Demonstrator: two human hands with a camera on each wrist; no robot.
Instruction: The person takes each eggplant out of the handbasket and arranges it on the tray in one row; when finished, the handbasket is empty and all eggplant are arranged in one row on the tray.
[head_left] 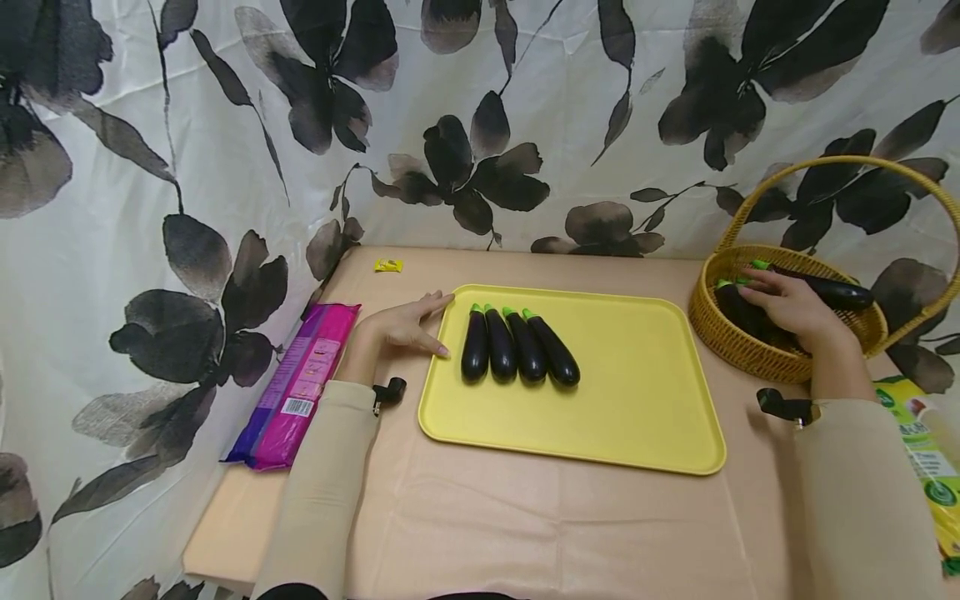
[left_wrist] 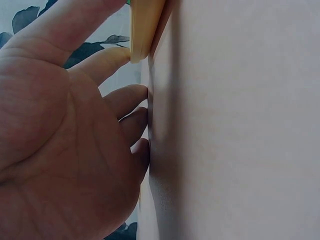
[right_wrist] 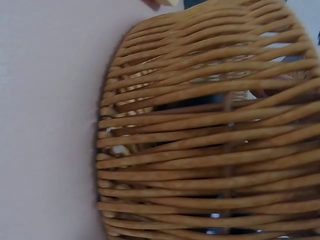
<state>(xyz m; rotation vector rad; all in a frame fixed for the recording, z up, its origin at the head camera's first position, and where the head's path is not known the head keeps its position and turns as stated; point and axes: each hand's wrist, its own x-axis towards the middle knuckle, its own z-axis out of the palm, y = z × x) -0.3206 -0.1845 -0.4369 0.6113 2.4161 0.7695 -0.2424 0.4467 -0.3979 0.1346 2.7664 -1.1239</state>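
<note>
My left hand [head_left: 408, 323] touches the left rim of a yellow tray [head_left: 630, 383], its fingers fairly straight and spread. From the left wrist view, one fingertip [left_wrist: 122, 54] meets the tray's outer edge while lower fingers reach the tabletop. Several dark eggplants [head_left: 531, 350] with green stems lie side by side on the tray's left half. My right hand [head_left: 787, 304] is inside a wicker basket [head_left: 750, 354], over an eggplant [head_left: 738, 312] and beside another eggplant [head_left: 832, 290] near the back rim. Basket weave blocks the right wrist view; I cannot tell whether those fingers grip.
A pink and purple packet [head_left: 307, 392] lies left of my left forearm. At the back left is a small yellow wrapped piece [head_left: 387, 266]. A yellow-green packet [head_left: 926, 458] lies beyond my right sleeve. The basket's tall handle [head_left: 840, 160] arches above it, and a floral curtain [head_left: 465, 83] hangs behind the table.
</note>
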